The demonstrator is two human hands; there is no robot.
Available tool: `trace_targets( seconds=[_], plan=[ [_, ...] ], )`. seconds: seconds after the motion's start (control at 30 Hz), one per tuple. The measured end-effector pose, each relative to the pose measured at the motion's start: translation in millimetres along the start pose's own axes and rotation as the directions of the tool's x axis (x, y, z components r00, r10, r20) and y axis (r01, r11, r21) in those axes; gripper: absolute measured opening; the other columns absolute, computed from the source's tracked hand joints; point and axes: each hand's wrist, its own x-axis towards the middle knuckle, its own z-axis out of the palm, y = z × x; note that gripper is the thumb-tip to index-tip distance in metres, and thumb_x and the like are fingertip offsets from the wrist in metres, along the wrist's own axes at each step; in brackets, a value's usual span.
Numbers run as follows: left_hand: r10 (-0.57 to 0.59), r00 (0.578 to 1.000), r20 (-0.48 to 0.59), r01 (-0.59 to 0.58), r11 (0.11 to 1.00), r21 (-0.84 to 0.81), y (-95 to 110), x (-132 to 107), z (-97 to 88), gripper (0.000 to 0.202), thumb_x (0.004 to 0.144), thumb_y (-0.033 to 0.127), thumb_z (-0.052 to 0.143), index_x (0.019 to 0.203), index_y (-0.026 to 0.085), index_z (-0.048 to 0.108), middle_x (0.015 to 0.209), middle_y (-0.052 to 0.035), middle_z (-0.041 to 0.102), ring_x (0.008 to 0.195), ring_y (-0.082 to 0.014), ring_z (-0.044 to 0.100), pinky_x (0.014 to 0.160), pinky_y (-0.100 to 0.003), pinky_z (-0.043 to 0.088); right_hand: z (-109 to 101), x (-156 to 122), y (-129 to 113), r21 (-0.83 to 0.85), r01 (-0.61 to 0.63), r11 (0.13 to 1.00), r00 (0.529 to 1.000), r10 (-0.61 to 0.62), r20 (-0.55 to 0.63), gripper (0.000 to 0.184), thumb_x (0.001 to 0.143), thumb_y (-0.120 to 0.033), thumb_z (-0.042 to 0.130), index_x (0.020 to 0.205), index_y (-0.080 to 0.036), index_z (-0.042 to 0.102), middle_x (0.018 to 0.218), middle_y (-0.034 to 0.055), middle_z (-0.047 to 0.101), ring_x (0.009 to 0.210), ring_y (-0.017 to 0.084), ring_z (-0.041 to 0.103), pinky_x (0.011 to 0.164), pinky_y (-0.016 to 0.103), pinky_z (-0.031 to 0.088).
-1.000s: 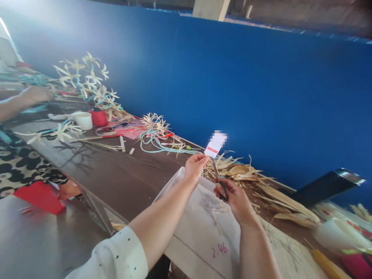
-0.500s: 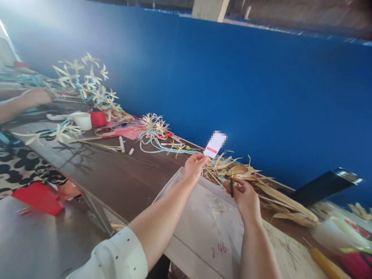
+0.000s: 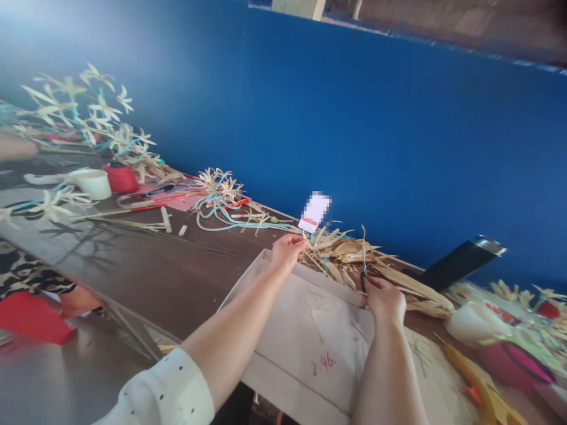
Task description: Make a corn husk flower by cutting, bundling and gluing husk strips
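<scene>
Works at a dark counter (image 3: 208, 242) against a blue wall (image 3: 398, 136), with a co-worker's blurred arm (image 3: 15, 147) at far left and pale flowers (image 3: 88, 106) on light-blue stems just beyond. Has a white cup (image 3: 91, 184) and a red spool (image 3: 120, 179) side by side next, then a cluster of pale blooms (image 3: 220, 184) lying near coiled stems. Pinches left hand (image 3: 287, 251) fingertips together on what looks like a small pale strip (image 3: 305, 237), too slight to make out fully, just below a white, phone-like panel (image 3: 316, 211). Extends the right hand (image 3: 384, 298) by the far edge of a pale tray (image 3: 292, 330) marked "2.46.", fingers wrapped around the handles of scissors (image 3: 364, 274), blades pointing up among dry husks (image 3: 354, 251), well apart from the strip. Seems to be between snips while trimming; probably needs, next, a steady pinch and either blades brought to the strip or another husk picked out. Has a black flask (image 3: 463, 262), a white tub (image 3: 473, 323) and a yellow tool (image 3: 481, 381) at right.
</scene>
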Motion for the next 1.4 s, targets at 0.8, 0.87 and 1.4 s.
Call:
trace_targets(
  seconds=[0.8, 0.87, 1.4],
  plan=[
    [-0.047, 0.938, 0.343, -0.13, 0.87, 0.476, -8, -13, 0.3, 0.019, 0.068, 0.028, 0.059, 0.08, 0.015, 0.064, 0.07, -0.0022, 0.065, 0.056, -0.0091, 0.056, 0.05, -0.018, 0.042, -6, 9, 12, -0.357, -0.035, 0.933, 0.999, 0.045, 0.022, 0.043, 0.063, -0.049, 0.059, 0.099, -0.027, 0.067, 0.098, 0.0061, 0.068, 0.088, 0.028, 0.062, 0.06, 0.031, 0.042],
    [-0.043, 0.911, 0.411, -0.189, 0.841, 0.507, -10, -14, -0.3, 0.02, 0.069, 0.029, 0.058, 0.081, 0.015, 0.065, 0.07, -0.0017, 0.065, 0.055, -0.0082, 0.055, 0.052, -0.018, 0.041, -6, 7, 10, -0.36, -0.061, 0.931, 0.997, 0.071, 0.014, 0.04, 0.064, -0.048, 0.058, 0.099, -0.03, 0.067, 0.1, 0.0047, 0.067, 0.089, 0.028, 0.062, 0.062, 0.032, 0.043],
    [0.013, 0.882, 0.47, -0.354, 0.678, 0.644, -14, -12, -2.7, 0.019, 0.069, 0.033, 0.057, 0.073, 0.018, 0.069, 0.071, -0.0008, 0.068, 0.066, -0.0125, 0.058, 0.063, -0.021, 0.04, 2, 13, 19, -0.346, 0.028, 0.938, 0.999, -0.033, -0.01, 0.035, 0.063, -0.044, 0.062, 0.091, -0.025, 0.07, 0.088, 0.0059, 0.07, 0.084, 0.026, 0.063, 0.064, 0.03, 0.044]
  ],
)
